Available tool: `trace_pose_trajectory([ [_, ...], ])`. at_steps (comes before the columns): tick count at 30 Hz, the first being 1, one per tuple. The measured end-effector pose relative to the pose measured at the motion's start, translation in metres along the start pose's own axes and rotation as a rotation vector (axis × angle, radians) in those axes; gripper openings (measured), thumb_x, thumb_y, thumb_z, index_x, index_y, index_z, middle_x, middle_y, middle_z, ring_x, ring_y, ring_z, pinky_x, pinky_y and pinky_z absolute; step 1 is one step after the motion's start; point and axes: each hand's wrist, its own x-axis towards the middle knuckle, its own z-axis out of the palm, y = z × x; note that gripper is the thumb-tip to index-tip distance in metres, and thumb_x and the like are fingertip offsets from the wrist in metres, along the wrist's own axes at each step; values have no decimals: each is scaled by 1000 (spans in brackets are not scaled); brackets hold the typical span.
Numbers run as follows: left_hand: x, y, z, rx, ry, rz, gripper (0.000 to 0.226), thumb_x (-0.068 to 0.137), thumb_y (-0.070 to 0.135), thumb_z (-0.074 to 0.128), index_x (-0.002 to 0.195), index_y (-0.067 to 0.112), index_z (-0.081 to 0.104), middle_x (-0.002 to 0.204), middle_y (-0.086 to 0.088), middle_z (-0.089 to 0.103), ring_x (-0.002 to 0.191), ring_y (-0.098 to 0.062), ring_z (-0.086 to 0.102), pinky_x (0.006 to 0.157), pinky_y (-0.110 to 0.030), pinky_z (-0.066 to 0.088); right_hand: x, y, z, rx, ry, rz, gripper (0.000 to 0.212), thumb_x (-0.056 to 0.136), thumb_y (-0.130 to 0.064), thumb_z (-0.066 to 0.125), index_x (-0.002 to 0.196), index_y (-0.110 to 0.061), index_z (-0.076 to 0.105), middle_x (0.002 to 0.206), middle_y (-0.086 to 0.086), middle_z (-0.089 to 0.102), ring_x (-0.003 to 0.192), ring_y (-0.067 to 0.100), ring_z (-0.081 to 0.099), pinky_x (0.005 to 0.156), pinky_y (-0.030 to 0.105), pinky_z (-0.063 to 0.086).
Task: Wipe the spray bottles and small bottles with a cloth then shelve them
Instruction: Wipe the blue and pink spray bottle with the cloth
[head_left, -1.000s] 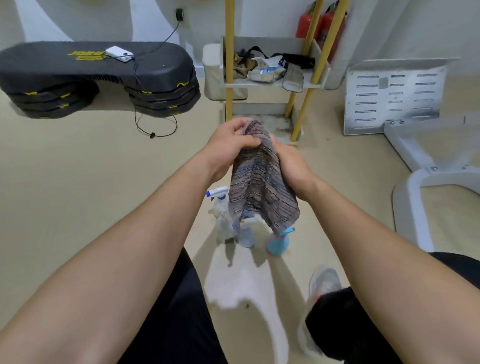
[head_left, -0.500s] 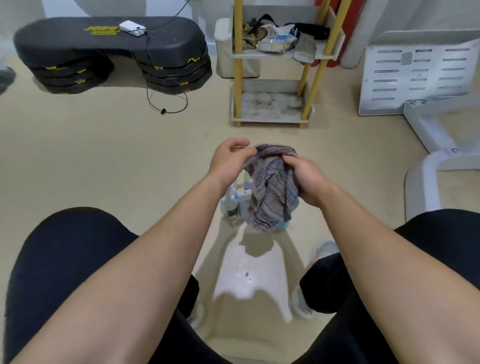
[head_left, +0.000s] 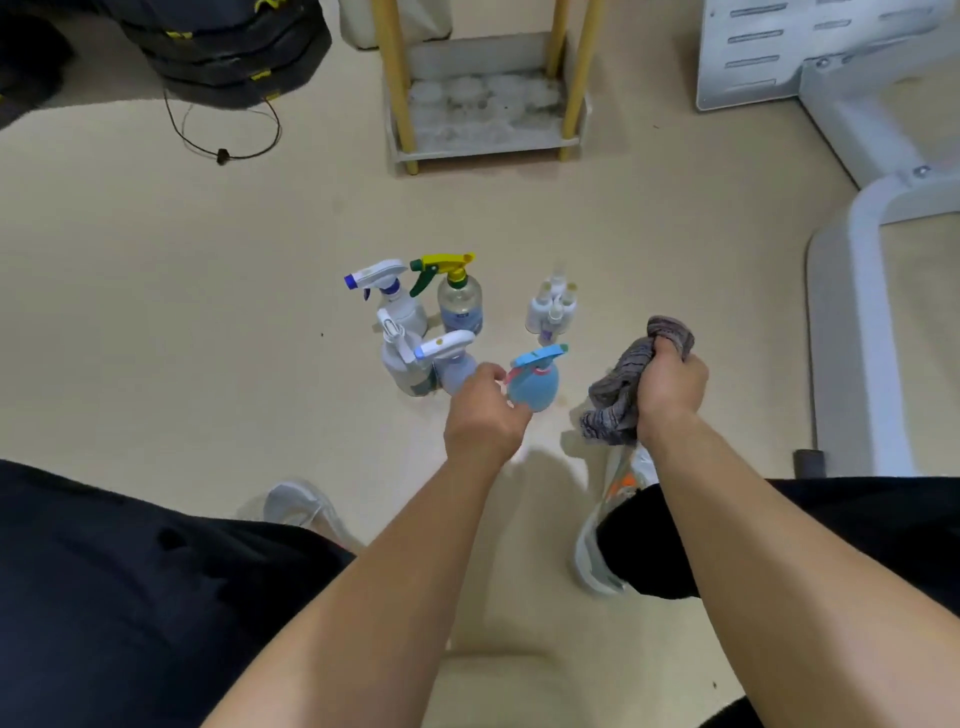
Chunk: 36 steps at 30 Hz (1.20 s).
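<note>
Beige floor (head_left: 208, 312) ahead; left hand (head_left: 485, 415) against blue spray bottle (head_left: 537, 387), grip unclear; right hand (head_left: 670, 389) alongside, clutching bunched cloth (head_left: 615, 395).

Open floor (head_left: 493, 208) between spray bottles (head_left: 460, 304) and shelf (head_left: 483, 140); spray bottles crowded, small bottles (head_left: 551, 312) just beside.

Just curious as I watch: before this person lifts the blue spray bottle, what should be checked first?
1. Wiper ready: ok, the right hand grips the bunched cloth.
2. Grip on the blue spray bottle: cannot tell, the left hand is at its neck.
3. Bottle upright on the floor: ok.
4. Room around it: not ok, a white-topped spray bottle stands close.
5. Shelving spot: not ok, the bottom shelf looks stained.
</note>
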Motion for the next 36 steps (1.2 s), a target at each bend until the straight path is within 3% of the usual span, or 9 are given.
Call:
trace_pose_trajectory([
  [5,38,-3,25,-70,139,46,68,83,20,77,144,18,46,134,-5,56,120,-23,54,91,-35,49,13,20,38,-233,-137,-146,46,86,-60,45,85,-17,63,87,4,65,82,32,64,78,49,58],
  [9,59,-2,25,-127,73,104,34,90,23,71,124,22,64,114,3,68,96,-16,63,74,-25,45,0,35,62,-548,-368,-633,43,89,-36,42,118,-14,66,129,1,58,120,23,48,97,38,43],
  [13,66,1,27,28,90,118,16,96,7,52,96,6,68,92,-7,67,84,-19,57,70,-27,37,5,68,72,-929,-475,-1017,50,93,-40,40,134,-18,58,140,2,56,133,25,46,112,47,33],
  [17,69,-5,26,-48,87,117,15,92,10,60,100,9,72,93,2,67,81,-11,55,68,-20,37,16,74,69,-932,-491,-1021,45,95,-41,36,129,-21,56,128,-1,59,124,23,49,108,43,34],
  [21,69,-5,24,-170,51,181,22,90,26,71,111,22,76,94,7,72,83,-8,63,67,-8,40,33,60,64,-831,-450,-719,51,93,-42,24,122,-23,61,116,0,64,113,24,56,104,42,40],
  [25,72,-8,24,-158,49,152,18,93,15,62,104,19,76,92,2,74,84,-15,64,71,-24,45,8,65,65,-958,-476,-935,54,96,-43,29,139,-18,52,138,5,54,134,28,44,116,45,29],
  [29,70,-12,24,-133,24,114,19,94,9,54,89,20,69,75,7,64,72,-12,58,59,-16,38,-3,67,70,-1013,-545,-1056,54,98,-43,34,144,-17,48,145,4,50,141,26,38,123,47,18],
  [33,75,-8,22,-170,15,162,6,91,27,68,97,29,69,84,13,65,79,-5,60,65,-12,42,24,54,63,-836,-533,-749,49,95,-42,30,134,-25,53,136,-4,55,128,20,49,113,50,33],
  [36,79,-10,27,-135,27,190,15,89,39,72,97,31,62,86,16,62,80,2,58,66,-14,43,45,53,48,-923,-385,-581,47,105,-39,30,139,-18,53,154,8,41,141,30,37,120,48,24],
])
